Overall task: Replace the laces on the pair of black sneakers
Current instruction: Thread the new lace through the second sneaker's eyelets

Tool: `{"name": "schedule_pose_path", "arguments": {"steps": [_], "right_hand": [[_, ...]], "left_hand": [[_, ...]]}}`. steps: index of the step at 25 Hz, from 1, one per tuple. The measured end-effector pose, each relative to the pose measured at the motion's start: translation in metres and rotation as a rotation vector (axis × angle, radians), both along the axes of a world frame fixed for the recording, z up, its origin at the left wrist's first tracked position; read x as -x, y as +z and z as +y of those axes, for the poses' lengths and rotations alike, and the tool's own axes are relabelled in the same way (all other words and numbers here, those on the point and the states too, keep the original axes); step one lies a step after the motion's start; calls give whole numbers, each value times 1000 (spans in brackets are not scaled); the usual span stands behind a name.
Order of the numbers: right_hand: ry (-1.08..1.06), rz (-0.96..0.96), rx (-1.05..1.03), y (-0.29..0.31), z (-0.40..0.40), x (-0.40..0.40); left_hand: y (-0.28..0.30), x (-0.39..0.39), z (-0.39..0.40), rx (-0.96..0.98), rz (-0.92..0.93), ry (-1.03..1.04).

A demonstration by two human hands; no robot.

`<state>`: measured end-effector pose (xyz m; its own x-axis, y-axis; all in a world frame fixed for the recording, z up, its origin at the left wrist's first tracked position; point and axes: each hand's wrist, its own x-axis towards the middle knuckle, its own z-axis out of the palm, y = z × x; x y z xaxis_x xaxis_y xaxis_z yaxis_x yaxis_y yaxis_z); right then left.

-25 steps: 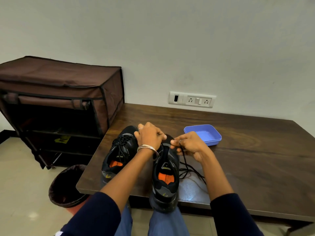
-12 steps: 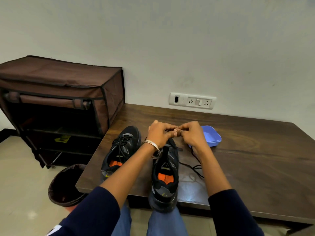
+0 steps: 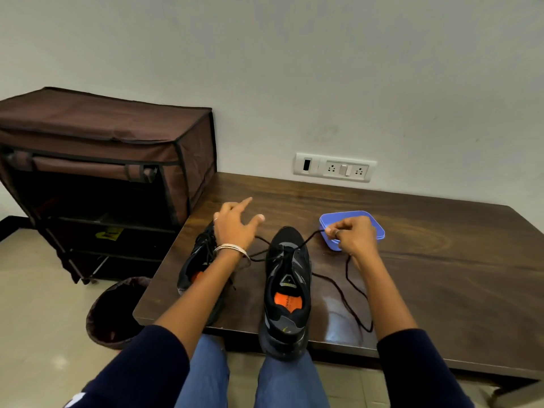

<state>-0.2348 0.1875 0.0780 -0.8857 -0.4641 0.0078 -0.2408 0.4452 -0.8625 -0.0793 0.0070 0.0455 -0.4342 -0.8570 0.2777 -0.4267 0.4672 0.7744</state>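
The right sneaker [image 3: 287,293] stands at six o'clock on the tabletop [image 3: 441,278], its heel overhanging the near edge; the left sneaker [image 3: 200,260] lies at nine o'clock of it, partly behind the forearm. The right hand [image 3: 351,234], at two o'clock of the toe, pinches the black lace [image 3: 350,290] with curled fingers. The left hand [image 3: 235,225] has its fingers spread; whether the other lace end touches it I cannot tell. Risks: an uneven pull may draw the lace out of the lowest eyelets, the loose tail may snag, and a hard tug could tip the overhanging sneaker off the edge.
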Motion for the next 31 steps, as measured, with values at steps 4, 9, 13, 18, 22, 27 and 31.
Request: {"name": "schedule_pose_path", "arguments": {"steps": [4,9,13,18,22,27,31], "right_hand": [[235,-52,39,8,-31,-30],[234,-219,170,10,-20,-21],[44,-158,70,-9,1,1],[151,-64,19,-4,-24,-23],[203,-133,82,4,-41,-37],[209,-268,132,-3,-9,-12],[253,-212,22,-9,0,-4]], "left_hand": [[14,18,32,52,14,-512],[14,7,20,-29,-22,-328],[6,-15,-5,-55,-158,245],[12,0,23,84,-27,-398],[16,14,40,13,-15,-419],[9,-2,18,-133,90,124],[8,-2,19,-247,149,278]]}}
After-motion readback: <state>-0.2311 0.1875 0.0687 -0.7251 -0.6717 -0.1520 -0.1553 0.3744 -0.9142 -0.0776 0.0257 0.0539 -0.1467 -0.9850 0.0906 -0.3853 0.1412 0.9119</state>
